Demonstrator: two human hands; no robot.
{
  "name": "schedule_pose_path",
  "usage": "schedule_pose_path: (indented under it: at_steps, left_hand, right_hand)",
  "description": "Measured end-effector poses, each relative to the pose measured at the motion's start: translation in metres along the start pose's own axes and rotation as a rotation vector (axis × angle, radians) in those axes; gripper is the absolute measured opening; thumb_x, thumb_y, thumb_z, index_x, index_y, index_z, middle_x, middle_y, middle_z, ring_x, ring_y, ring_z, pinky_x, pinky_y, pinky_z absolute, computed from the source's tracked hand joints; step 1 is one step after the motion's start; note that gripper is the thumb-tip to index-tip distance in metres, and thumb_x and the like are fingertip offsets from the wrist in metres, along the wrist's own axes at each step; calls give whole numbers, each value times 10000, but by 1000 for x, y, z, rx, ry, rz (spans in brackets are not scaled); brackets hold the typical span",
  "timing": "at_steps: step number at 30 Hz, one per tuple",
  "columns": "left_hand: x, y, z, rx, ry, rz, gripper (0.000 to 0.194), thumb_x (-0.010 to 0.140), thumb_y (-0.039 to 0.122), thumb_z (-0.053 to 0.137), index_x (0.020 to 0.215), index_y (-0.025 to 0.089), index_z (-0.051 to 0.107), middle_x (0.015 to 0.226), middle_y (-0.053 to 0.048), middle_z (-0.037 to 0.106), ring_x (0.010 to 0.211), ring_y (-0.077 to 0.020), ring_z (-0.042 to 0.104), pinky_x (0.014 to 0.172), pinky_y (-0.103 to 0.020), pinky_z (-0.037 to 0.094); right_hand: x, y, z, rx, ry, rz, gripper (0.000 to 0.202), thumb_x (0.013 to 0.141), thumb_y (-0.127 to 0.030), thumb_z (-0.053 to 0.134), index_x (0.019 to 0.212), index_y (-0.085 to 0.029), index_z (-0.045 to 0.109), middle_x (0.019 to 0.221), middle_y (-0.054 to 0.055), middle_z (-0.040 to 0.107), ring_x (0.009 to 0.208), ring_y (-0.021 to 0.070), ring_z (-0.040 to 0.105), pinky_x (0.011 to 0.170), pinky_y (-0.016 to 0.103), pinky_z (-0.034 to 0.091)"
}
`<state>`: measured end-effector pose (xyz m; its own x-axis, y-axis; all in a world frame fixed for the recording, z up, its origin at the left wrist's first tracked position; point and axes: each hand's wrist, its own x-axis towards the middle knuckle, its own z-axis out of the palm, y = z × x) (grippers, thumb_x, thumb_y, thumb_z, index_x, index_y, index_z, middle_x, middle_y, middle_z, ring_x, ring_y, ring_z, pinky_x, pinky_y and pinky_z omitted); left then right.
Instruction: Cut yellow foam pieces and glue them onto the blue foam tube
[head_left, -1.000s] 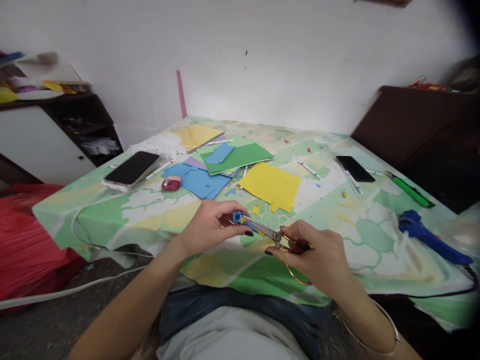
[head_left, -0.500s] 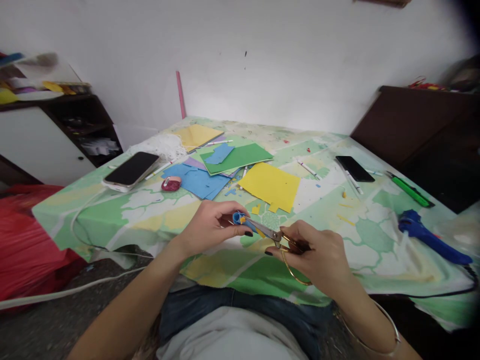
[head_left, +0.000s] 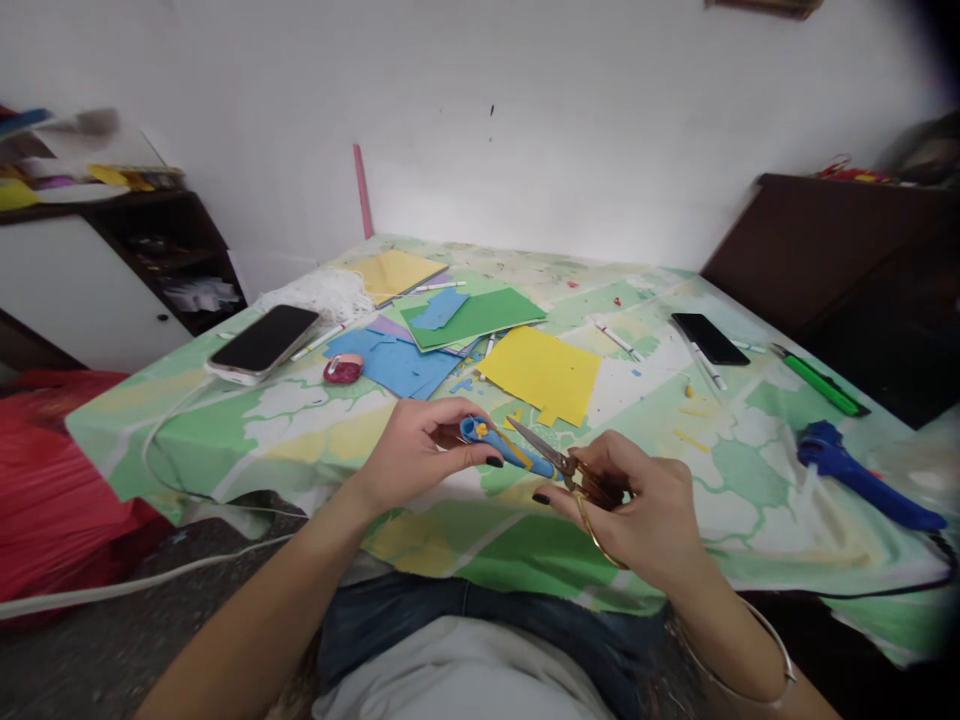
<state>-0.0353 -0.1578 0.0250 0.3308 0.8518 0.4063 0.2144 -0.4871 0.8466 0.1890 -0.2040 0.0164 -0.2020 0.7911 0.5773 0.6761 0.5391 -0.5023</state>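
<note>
Between its thumb and fingers, my left hand grips a rolled blue piece with a small yellow flower shape and yellow strips on it. Gold-handled scissors are in my right hand, their tips pointing up and left, just above the blue roll. The blades look slightly parted. Beyond the hands, a yellow sheet, a green sheet and blue sheets lie on the table, with small yellow and blue scraps around them.
Two phones lie at the left and right of the patterned tablecloth. At the right are a green cutter and a blue glue gun. A pink-topped item, several markers and white lace also lie there.
The scissors have moved slightly away from the flower end of the blue roll, and their tips have lifted. More of the roll and its yellow strip now shows.
</note>
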Motion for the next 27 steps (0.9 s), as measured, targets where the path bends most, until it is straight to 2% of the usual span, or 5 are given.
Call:
schedule_pose_path:
  at_steps: [9,13,16,20,27]
  left_hand:
    - [1,2,-2,-329,-104,-31,139,753,178,698,892,170,690,906,-53,718,927,-194,644,813,-238,506]
    - [-1,-5,-3,-571,-124,-89,158,775,247,688,915,176,672,819,-49,726,789,-218,682,703,-290,555]
    - [-2,-8,-4,-669,-159,-187,257,746,368,707,888,156,674,713,-56,715,652,-223,684,581,-290,562]
    - [-2,-9,-3,-753,-233,-295,347,705,441,725,867,137,681,656,-64,696,576,-205,667,530,-275,551]
    - [-4,-12,6,-925,-312,-451,399,661,478,747,836,129,667,597,-59,668,489,-168,628,430,-217,497]
  right_hand:
    - [2,5,-3,16,-75,28,321,692,-410,725,736,-173,513,494,-83,387,436,59,312,416,186,275]
    - [3,3,-6,17,-141,50,235,727,-341,697,822,-182,551,520,-77,423,438,62,341,427,184,300]
    - [3,0,-9,16,-138,-44,289,732,-212,664,1007,-189,578,602,-52,509,480,71,411,465,184,346]
    - [3,4,-9,-87,-24,-223,321,744,-122,631,1055,-197,614,688,-11,608,555,84,512,510,195,373]
    - [1,14,-6,-345,185,-385,211,794,-189,633,1004,-184,661,660,2,662,582,94,597,545,197,414]
